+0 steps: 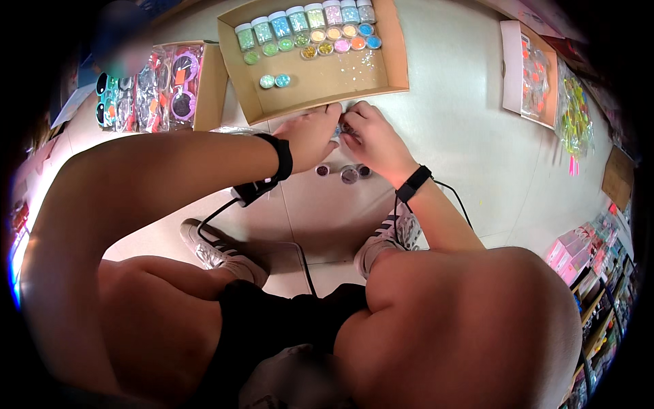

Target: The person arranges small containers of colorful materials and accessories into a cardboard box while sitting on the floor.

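Observation:
My left hand (312, 137) and my right hand (371, 137) meet just outside the near wall of a shallow cardboard box (327, 100). Between their fingers is a small bluish, clear item (337, 131), mostly hidden; it may be a small jar. My right fingers are closed around it, while the left hand's grip on it is hidden. Inside the box, tall glitter jars with white lids (298, 20) line the far side, with small round glitter pots (341, 46) in front. Two pale green-blue pots (275, 81) sit apart at the left. Several dark pots (349, 175) rest on the floor below my hands.
A box of packaged toy sunglasses (209, 87) stands at the left. Another box with orange-tagged packets (536, 76) and a bag of yellow-green items (576, 115) lie at the right. Cables hang from both wrist straps near my shoes (225, 250). Shelves of goods (598, 327) are at the lower right.

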Demonstrator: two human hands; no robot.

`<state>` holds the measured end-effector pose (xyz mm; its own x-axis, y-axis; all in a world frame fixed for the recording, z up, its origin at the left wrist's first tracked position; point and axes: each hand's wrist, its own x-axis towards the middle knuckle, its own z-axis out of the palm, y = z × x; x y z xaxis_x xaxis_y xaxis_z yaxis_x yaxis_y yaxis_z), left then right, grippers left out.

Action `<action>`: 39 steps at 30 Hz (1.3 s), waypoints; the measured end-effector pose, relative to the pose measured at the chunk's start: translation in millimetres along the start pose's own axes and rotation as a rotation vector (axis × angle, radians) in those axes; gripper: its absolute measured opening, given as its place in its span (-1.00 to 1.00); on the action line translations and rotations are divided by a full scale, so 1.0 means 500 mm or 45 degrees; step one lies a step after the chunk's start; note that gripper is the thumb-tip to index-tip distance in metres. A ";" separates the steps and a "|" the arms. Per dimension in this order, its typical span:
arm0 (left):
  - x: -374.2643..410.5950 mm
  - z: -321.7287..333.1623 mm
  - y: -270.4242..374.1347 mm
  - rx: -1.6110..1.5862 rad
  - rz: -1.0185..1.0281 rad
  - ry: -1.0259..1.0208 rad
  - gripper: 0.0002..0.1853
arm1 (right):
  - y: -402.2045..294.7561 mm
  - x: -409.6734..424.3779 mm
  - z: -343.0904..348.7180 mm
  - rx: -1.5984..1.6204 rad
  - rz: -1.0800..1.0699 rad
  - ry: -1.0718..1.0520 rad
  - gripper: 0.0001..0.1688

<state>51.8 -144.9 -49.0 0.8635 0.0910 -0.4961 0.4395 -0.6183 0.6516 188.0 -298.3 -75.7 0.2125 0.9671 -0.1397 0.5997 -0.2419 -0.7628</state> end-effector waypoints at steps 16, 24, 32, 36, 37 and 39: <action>-0.065 -0.272 -0.024 0.385 0.356 0.192 -0.64 | -0.113 0.048 -0.210 0.495 0.078 -0.157 -0.69; 0.035 -0.277 -0.121 0.873 0.175 0.212 -0.72 | -0.091 0.306 -0.102 -0.285 -0.282 -0.146 -0.62; 0.070 -0.246 -0.133 0.680 0.128 0.280 -0.76 | -0.058 0.356 -0.041 -0.197 -0.208 -0.108 -0.67; 0.064 -0.241 -0.152 0.775 0.093 0.246 -0.80 | -0.056 0.360 -0.031 -0.243 -0.204 -0.129 -0.68; 0.060 -0.242 -0.157 0.761 0.133 0.282 -0.80 | -0.058 0.359 -0.030 -0.266 -0.186 -0.136 -0.68; 0.054 -0.248 -0.157 0.729 0.218 0.353 -0.80 | -0.057 0.360 -0.040 -0.309 -0.182 -0.156 -0.68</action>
<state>71.1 3.1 -42.3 0.9748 0.1047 -0.1967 0.1552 -0.9526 0.2618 224.5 -118.7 -66.3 0.0271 0.9913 -0.1285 0.7866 -0.1005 -0.6093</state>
